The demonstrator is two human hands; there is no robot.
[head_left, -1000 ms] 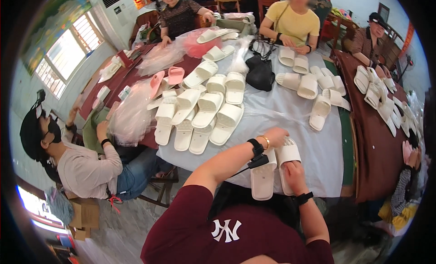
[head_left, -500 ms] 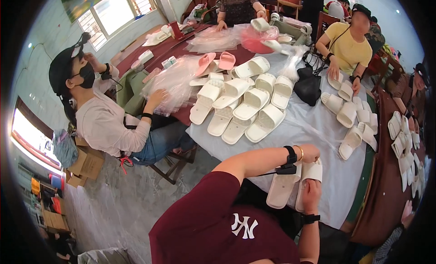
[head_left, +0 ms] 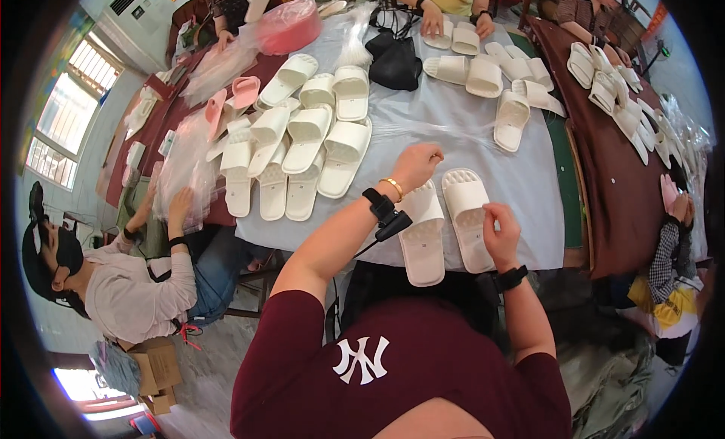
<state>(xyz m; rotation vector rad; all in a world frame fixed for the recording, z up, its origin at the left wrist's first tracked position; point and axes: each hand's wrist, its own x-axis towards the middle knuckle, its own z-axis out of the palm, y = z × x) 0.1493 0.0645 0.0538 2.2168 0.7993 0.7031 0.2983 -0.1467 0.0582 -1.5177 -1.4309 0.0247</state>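
Two white slippers (head_left: 444, 227) lie paired; right hand (head_left: 501, 233) fingers pinch one; left hand (head_left: 414, 165) fingers clenched, empty.

Two cream-white slippers (head_left: 445, 224) with ribbed insoles lie at the near edge of the table's pale grey plastic sheet (head_left: 453, 129) as I look down past my maroon shirt (head_left: 400, 371) with its white emblem, a black band and a gold bangle (head_left: 392, 187) on my left wrist. More cream slippers (head_left: 302, 148) crowd the sheet's left side beside two pink ones (head_left: 234, 99), and a black bag (head_left: 394, 63) sits toward the far edge. The right-hand table (head_left: 612, 174) is dark reddish-brown with a green strip along its edge.
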